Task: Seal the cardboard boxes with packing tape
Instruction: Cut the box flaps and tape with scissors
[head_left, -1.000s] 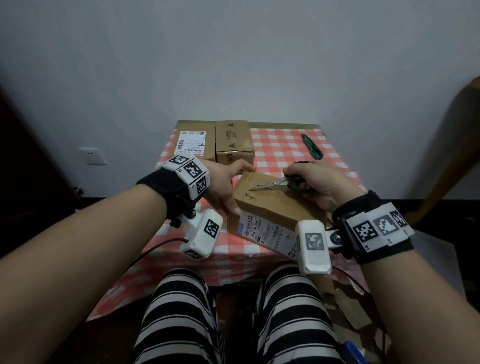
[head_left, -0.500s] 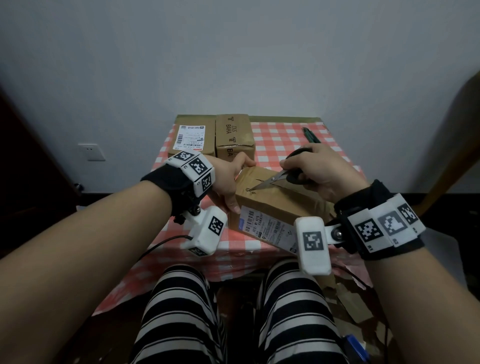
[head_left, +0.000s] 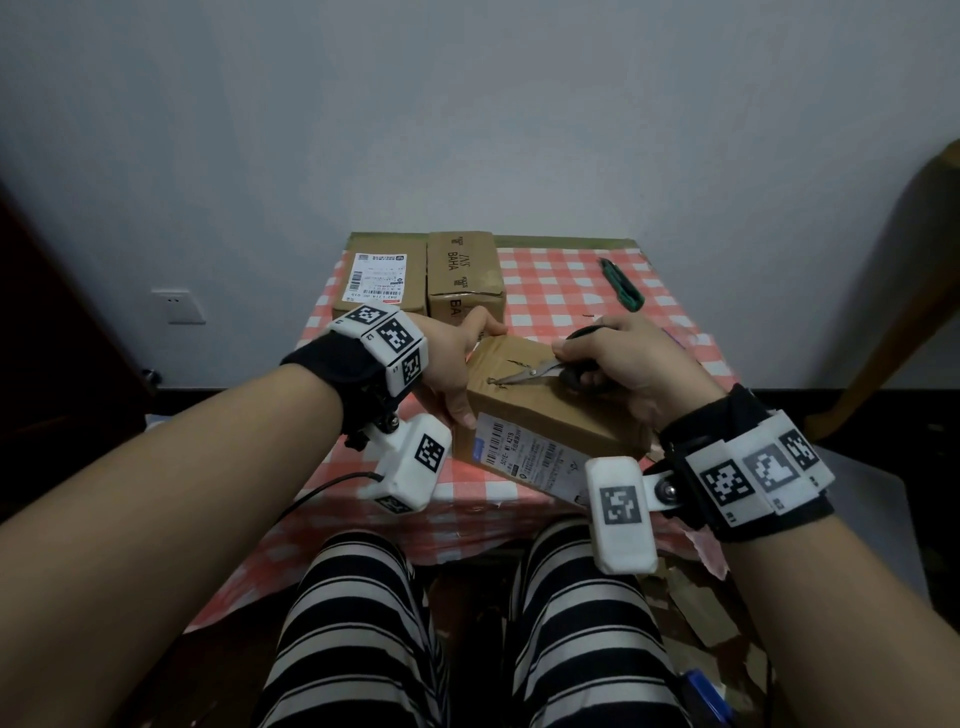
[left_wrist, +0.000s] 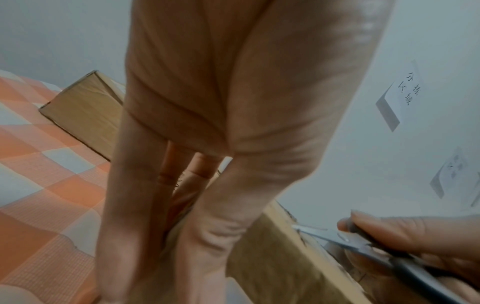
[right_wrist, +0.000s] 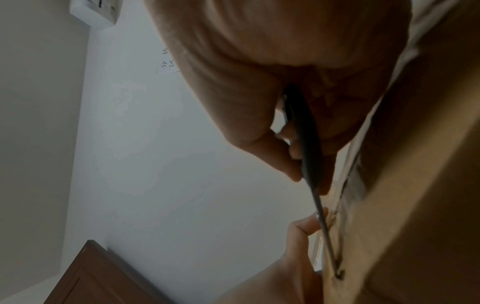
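Observation:
A brown cardboard box (head_left: 545, 415) with a white shipping label lies askew at the table's near edge. My left hand (head_left: 457, 364) grips its left end, thumb on the near corner and fingers over the far edge. My right hand (head_left: 618, 358) holds black-handled scissors (head_left: 530, 371), whose blades lie nearly closed along the seam on the box's top, tips pointing left. The left wrist view has the left hand (left_wrist: 182, 185) on the box (left_wrist: 272, 251) and the scissors (left_wrist: 350, 240) coming in from the right. Seen from the right wrist, the scissors (right_wrist: 309, 148) run along the box (right_wrist: 415, 185).
Two more cardboard boxes (head_left: 379, 280) (head_left: 465, 275) stand side by side at the table's back left. A green utility knife (head_left: 621, 286) lies at the back right on the red-checked cloth (head_left: 561, 291). A wooden chair (head_left: 909, 312) stands to the right; cardboard scraps (head_left: 691, 597) lie on the floor.
My right hand rose a little with the scissors, then came back down and slightly left, blades staying on the box's top. The left hand kept its grip.

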